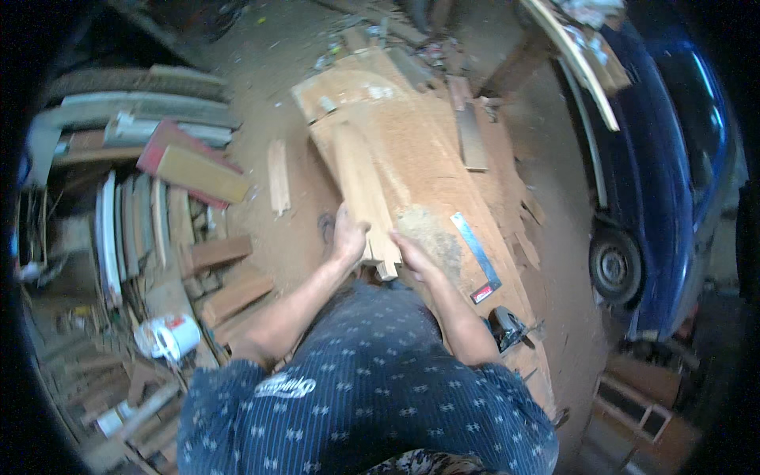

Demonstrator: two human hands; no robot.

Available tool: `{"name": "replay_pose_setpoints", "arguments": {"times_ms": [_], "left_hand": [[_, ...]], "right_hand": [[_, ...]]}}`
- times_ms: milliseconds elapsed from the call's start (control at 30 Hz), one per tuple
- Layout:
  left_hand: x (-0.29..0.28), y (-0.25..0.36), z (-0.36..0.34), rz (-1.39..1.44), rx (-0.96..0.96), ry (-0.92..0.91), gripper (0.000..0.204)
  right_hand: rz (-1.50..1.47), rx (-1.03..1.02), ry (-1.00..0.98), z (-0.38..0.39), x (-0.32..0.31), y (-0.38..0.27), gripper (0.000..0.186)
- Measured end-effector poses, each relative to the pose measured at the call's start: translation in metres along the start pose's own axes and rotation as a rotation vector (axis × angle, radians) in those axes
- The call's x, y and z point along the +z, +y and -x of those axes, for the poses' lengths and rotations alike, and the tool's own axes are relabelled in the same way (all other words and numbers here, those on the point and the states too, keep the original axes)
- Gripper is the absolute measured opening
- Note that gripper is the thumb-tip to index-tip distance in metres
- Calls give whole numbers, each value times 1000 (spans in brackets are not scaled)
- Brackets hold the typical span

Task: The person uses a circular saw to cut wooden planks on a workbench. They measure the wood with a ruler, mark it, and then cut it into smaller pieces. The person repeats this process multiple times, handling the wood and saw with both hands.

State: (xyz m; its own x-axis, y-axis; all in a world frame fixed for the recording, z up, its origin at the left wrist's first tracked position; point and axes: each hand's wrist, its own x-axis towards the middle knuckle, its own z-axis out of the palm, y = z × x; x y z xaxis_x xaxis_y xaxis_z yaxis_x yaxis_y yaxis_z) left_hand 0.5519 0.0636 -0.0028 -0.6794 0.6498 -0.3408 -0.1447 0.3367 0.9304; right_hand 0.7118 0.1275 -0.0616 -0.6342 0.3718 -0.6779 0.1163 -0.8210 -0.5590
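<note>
A long pale wooden board [360, 170] lies lengthwise before me over the workbench [443, 150], its near end cut into a narrow tongue by my waist. My left hand [348, 237] is closed on the board's left edge, thumb on top. Around the right edge near the same end, my right hand [410, 252] is closed too, its fingers partly hidden. Whether this is one board or a few stacked together, I cannot tell. To the right of my right hand, a try square [476, 257] with a metal blade rests on the bench.
A dark power tool [507, 326] sits at the bench's near right edge. Sawdust [431, 231] lies on the bench top. Stacked timber [142, 119] and a white bucket [168, 336] stand left. Another board [279, 176] lies on the floor. A blue car [653, 182] is at right.
</note>
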Motion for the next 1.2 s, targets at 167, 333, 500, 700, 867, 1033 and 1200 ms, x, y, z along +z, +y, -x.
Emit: {"name": "replay_pose_setpoints", "arguments": {"times_ms": [167, 333, 500, 700, 867, 1033, 1200], "left_hand": [[-5, -22, -1, 62, -72, 30, 68], [-66, -51, -4, 205, -190, -51, 72], [-165, -143, 16, 180, -338, 293, 73], [-261, -270, 98, 122, -710, 396, 64], [-283, -321, 227, 306, -751, 575, 58], [-282, -292, 182, 44, -903, 333, 53], [-303, -372, 212, -277, -667, 353, 71]], "right_hand": [[239, -62, 26, -14, 14, -43, 57], [441, -189, 238, -31, -25, -73, 60], [567, -116, 509, -64, -69, -161, 72], [546, -138, 599, -131, -151, -215, 64], [498, -15, 458, -142, -194, -211, 67], [1661, -272, 326, -174, -365, -179, 62], [1603, 44, 344, -208, -284, -143, 77]]}}
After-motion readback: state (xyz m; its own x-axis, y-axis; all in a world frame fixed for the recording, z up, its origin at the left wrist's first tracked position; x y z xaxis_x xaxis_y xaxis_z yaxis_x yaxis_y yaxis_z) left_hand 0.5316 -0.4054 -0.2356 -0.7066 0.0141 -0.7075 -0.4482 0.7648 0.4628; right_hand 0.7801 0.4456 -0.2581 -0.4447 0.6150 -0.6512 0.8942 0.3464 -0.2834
